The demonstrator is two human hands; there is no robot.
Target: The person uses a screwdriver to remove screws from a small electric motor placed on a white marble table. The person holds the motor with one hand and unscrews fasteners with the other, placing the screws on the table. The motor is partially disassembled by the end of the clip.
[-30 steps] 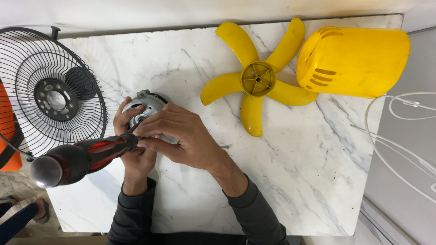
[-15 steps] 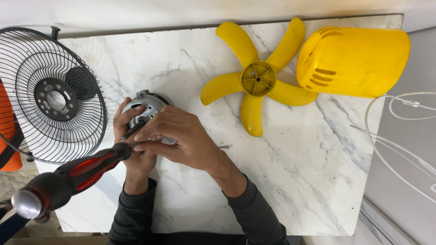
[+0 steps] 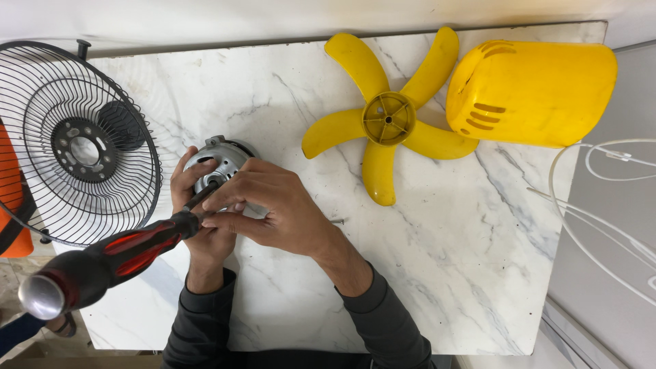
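A silver fan motor point(image 3: 222, 158) lies on the white marble table point(image 3: 437, 273). My left hand point(image 3: 195, 212) wraps around its left side and holds it. My right hand point(image 3: 277, 208) lies over the motor's near side and pinches the front of a screwdriver point(image 3: 130, 249) with a red and black handle. The thin shaft points up and right onto the motor's face. The handle runs down to the lower left, ending in a metal cap. Much of the motor is hidden under my hands.
A black wire fan guard point(image 3: 75, 147) overhangs the table's left edge. A yellow five-blade fan propeller point(image 3: 388, 119) lies at the back middle, with a yellow motor housing point(image 3: 540, 92) to its right. White wire loops point(image 3: 601, 205) lie off the right edge. Something orange point(image 3: 10, 198) sits far left.
The screwdriver's handle has swung down toward the lower left, while its tip stays on the motor. Both hands stay in place on the motor.
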